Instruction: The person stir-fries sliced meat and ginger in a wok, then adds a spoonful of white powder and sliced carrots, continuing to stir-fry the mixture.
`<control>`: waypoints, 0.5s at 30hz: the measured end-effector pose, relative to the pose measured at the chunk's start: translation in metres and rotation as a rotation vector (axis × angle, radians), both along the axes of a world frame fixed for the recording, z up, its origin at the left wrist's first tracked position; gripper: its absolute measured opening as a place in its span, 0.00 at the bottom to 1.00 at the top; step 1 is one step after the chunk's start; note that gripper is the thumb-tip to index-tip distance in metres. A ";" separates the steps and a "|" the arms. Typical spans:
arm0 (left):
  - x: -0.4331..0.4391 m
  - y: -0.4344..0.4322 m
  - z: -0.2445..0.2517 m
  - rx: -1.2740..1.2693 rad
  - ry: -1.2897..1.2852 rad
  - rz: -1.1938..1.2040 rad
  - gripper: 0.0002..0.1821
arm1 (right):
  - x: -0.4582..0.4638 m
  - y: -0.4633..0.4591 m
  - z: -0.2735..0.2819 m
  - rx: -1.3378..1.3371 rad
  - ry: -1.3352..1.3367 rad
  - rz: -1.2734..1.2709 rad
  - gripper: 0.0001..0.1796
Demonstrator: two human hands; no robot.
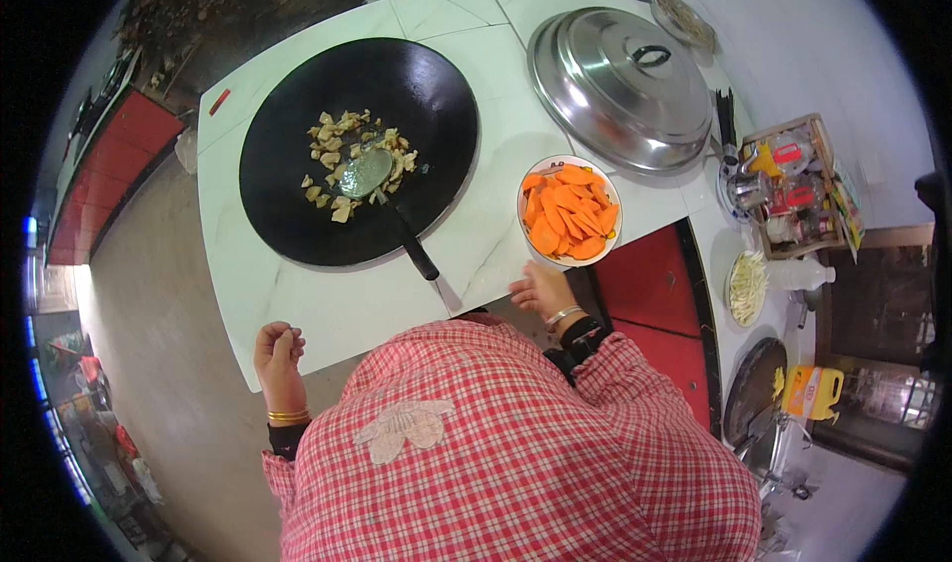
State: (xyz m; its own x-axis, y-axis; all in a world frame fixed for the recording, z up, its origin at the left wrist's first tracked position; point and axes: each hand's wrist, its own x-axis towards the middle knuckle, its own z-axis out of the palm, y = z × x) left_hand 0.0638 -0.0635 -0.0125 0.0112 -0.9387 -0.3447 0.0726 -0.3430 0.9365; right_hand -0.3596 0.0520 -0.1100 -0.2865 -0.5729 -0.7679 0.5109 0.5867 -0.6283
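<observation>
My left hand (279,365), with its fingers loosely curled in and nothing seen in them, is by the near left edge of the tiled counter (335,301). Just below a plate (526,242) of sliced carrots (569,208), my right hand (545,294) has its fingers apart and holds nothing. To the left of the carrots a large black wok (439,101) is set into the counter. Small pale cooked pieces (327,134), probably meat, lie in its middle. A ladle (368,173) rests among them, its black handle reaching over the wok's near rim.
A large steel lid (621,93) lies behind the carrots. Further right are a basket of seasoning bottles (799,190), a plate of pale shreds (747,288), a round cutting board with a cleaver (758,383) and a yellow oil jug (812,392). A small red object (219,102) lies far left.
</observation>
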 end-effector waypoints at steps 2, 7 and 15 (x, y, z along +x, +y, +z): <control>-0.010 -0.018 0.008 -0.030 0.009 -0.065 0.04 | -0.013 0.017 -0.006 -0.058 0.073 -0.233 0.17; -0.060 -0.057 0.030 0.054 0.183 -0.287 0.08 | -0.039 0.020 -0.025 -0.233 0.109 -0.568 0.15; -0.166 -0.064 0.034 0.272 0.240 -0.739 0.24 | -0.034 0.003 0.029 -0.419 0.026 -0.358 0.16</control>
